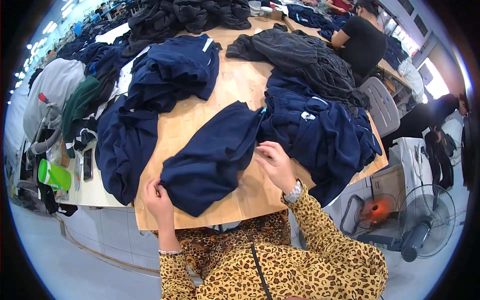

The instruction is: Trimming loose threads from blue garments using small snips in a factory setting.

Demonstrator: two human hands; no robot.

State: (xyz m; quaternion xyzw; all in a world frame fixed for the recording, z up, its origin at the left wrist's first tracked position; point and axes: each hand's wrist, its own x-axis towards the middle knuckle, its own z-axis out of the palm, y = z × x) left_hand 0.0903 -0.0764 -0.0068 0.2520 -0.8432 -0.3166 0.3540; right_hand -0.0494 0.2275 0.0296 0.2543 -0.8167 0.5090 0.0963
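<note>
Clock face centred on the garment being handled, 12 pointing away from the person. Largest item: wooden table (235,80), pale and smooth, its near edge at the person's front. Navy pile on the right (320,135), loosely heaped, 2 to 4 o'clock, covering part of the right edge. Navy pile on the left (170,75), 9 to 11 o'clock, partly draping toward the near left. Dark grey pile (305,60), 1 o'clock, bordering the right navy pile. Navy garment (210,157): at centre, lying on bare tabletop close to the near edge, lightly creased, its far right corner up against the right pile. Standing fan (422,230), off the table, about 4 o'clock. Right hand (278,167), 3 o'clock: fingers half curled and parted, nothing seen in them, just beside the garment's right side; contact cannot be told. Left hand (158,200), 8 o'clock: thumb and fingers closed on the garment's left edge. Green bucket (55,175), tilted, 9 o'clock. Phone (88,165), dark, also 9 o'clock, nearer. White tag (307,116), on the right pile.
</note>
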